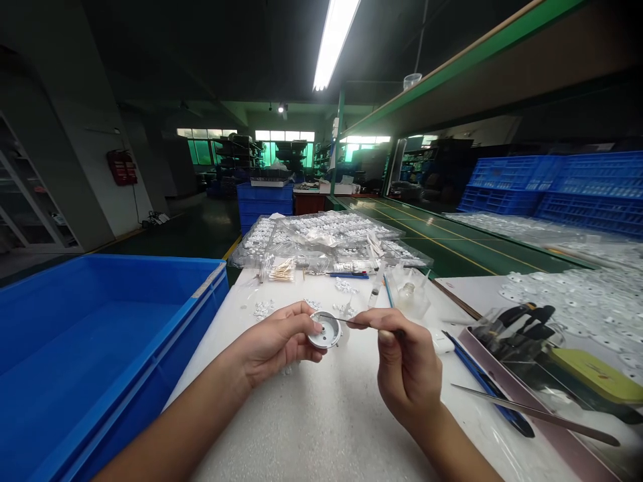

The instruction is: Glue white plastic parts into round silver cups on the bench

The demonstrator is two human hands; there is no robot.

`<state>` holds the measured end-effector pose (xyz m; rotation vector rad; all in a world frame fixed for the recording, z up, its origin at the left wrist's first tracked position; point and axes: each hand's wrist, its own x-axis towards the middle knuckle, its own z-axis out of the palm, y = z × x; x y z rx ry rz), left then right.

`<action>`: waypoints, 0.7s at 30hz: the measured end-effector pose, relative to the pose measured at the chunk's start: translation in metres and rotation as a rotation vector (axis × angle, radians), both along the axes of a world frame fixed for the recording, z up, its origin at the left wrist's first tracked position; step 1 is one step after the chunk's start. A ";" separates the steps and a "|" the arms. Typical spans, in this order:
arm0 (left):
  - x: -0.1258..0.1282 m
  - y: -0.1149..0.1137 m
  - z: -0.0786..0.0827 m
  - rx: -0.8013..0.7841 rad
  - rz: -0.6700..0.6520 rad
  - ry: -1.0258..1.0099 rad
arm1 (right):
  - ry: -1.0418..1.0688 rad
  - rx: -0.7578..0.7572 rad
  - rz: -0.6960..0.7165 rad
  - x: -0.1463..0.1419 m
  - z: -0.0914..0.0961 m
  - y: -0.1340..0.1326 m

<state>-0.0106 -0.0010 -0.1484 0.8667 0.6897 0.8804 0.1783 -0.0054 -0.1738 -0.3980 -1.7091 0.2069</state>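
Note:
My left hand (284, 338) grips a round, shallow, light-grey cup-shaped part (325, 331) by its left side, with the hollow face turned toward me. Small holes and a raised centre show inside it. Between the thumb and fingers of my right hand (406, 358) is a thin dark pointed tool (346, 320); its tip reaches over the upper rim of the part. Whether the tip touches the inside I cannot tell. Just beyond both hands, little piles of small white pieces (345, 286) lie on the white tabletop (321, 415).
A big blue bin (115, 321) stands at the left edge. Trays of white parts (321, 234) fill the far end, behind cotton swabs (282, 269). On the right are tweezers (532, 410), a blue-handled tool (489, 385) and a pink box (542, 402) of tools.

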 end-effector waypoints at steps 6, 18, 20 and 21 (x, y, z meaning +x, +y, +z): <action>0.000 0.002 -0.002 -0.007 0.009 0.002 | -0.046 -0.061 -0.040 0.001 0.005 0.000; -0.003 0.003 0.002 0.030 0.019 0.016 | 0.002 -0.032 0.056 0.001 0.000 -0.001; -0.003 0.003 0.002 0.028 0.021 0.017 | -0.005 -0.022 0.076 0.000 0.001 -0.001; -0.003 0.002 0.002 0.028 0.018 0.015 | -0.012 -0.019 0.079 0.000 0.002 -0.001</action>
